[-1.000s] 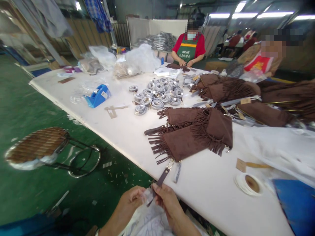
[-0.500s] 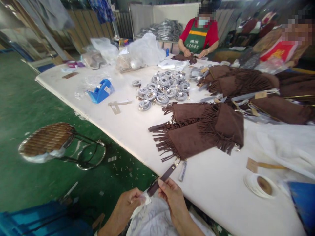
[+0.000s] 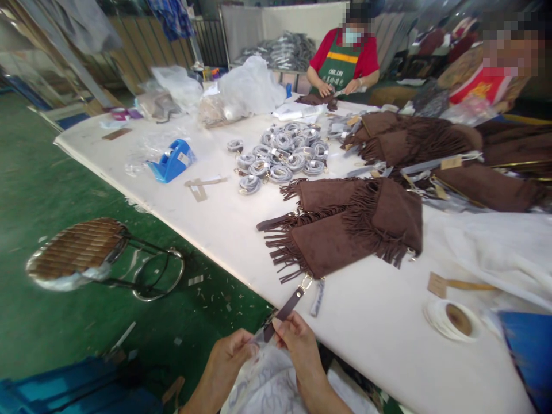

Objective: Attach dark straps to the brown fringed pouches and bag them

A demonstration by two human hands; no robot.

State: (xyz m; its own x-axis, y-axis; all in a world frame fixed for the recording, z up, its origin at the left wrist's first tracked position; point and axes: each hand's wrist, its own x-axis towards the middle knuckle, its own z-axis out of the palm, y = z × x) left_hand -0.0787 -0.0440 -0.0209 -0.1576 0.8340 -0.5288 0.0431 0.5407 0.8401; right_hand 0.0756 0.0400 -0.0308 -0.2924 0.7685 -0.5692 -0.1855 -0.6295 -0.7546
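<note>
At the near table edge, my right hand [image 3: 298, 346] pinches a dark brown leather wrist strap [image 3: 288, 306] between thumb and fingers. A gold clasp [image 3: 306, 282] joins the strap to a brown fringed suede bag [image 3: 334, 244] lying on the table. My left hand [image 3: 230, 359] is closed at the strap's lower end, pinching a thin, whitish, see-through plastic wrap [image 3: 257, 339] around it. A small wrapped tag or zip pull [image 3: 318, 298] lies beside the clasp. A second fringed bag [image 3: 332, 194] is right behind the first.
Coiled grey straps [image 3: 282, 152] lie mid-table, with a blue tape dispenser [image 3: 172, 161] to their left. More brown bags [image 3: 409, 138] are piled at right, near a white tape roll [image 3: 452, 321]. A co-worker [image 3: 345, 57] stands across the table. A stool [image 3: 77, 247] is at left.
The plastic wrap now looks thinner and more stretched out at the strap's end. Both hands stay on the strap and wrap. The whole view has shifted slightly.
</note>
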